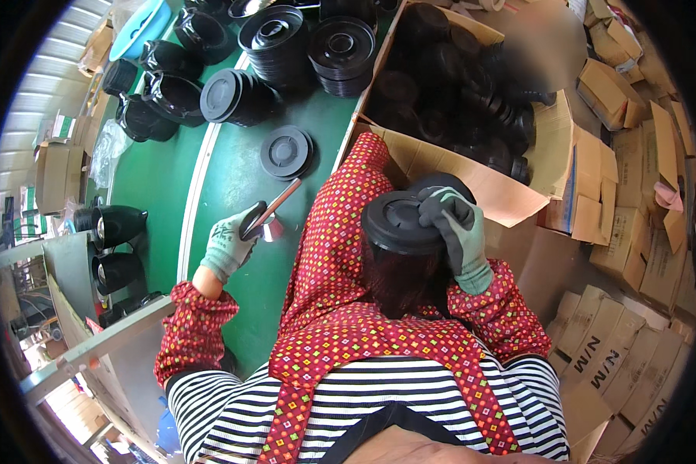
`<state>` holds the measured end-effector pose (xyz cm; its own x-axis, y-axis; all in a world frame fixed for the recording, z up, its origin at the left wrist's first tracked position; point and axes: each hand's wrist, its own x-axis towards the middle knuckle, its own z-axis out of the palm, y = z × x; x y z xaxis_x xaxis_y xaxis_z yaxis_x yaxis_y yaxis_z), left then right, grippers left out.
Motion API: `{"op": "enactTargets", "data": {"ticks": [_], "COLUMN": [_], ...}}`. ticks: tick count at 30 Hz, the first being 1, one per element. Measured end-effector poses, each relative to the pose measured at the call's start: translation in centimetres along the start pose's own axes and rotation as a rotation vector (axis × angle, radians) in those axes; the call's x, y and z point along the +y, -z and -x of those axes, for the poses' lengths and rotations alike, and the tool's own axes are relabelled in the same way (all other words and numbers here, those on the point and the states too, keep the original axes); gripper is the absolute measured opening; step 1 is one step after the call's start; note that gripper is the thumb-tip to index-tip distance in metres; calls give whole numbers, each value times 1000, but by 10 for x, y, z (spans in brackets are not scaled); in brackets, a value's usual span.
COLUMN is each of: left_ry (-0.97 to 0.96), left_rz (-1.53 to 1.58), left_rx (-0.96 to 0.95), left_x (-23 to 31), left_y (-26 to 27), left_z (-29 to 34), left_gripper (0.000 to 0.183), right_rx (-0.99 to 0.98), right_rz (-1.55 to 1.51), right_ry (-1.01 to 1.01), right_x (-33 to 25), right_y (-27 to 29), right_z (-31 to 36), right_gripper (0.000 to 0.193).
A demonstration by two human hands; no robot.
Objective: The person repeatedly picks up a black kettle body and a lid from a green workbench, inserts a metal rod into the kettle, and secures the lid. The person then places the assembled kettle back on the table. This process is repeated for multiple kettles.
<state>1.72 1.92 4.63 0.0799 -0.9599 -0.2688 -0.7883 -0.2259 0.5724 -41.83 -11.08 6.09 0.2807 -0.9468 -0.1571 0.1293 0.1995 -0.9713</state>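
My left hand, in a grey-green glove, is closed around a slim tool with a reddish-brown stick handle. A shiny silver flared piece shows beside its fingers; whether it belongs to the tool I cannot tell. A tall black container stands in my lap, against the red patterned apron. On its top sits a round black lid. My right hand, gloved too, has its fingers curled over the lid's right rim. Behind the lid, another dark round part is partly hidden.
Flat black discs lie on the green table, with tall stacks of black lids and glossy black pots farther back. An open carton full of black parts stands ahead right. Cardboard boxes are piled at the right.
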Motion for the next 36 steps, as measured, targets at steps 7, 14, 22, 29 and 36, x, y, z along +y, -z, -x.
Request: {"op": "enactTargets", "data": {"ticks": [7, 14, 22, 29, 36], "left_ry": [-26, -353, -893, -837, -679], "left_rz": [366, 309, 511, 455, 628], "left_rx": [78, -118, -307, -205, -354], "left_x": [172, 276, 274, 300, 264], "left_y": [57, 76, 36, -1, 2], "left_z": [-27, -69, -122, -94, -82], "left_gripper": [51, 49, 47, 50, 35], "right_rx": [-440, -636, -724, -550, -623], "right_rz": [761, 580, 488, 542, 800], "right_ry": [713, 666, 654, 777, 496], "right_x": [-85, -66, -13, -4, -39], "right_y": [-16, -29, -10, -19, -25], "right_z": [-72, -147, -155, -124, -115], "right_gripper": [49, 32, 28, 16, 26]}}
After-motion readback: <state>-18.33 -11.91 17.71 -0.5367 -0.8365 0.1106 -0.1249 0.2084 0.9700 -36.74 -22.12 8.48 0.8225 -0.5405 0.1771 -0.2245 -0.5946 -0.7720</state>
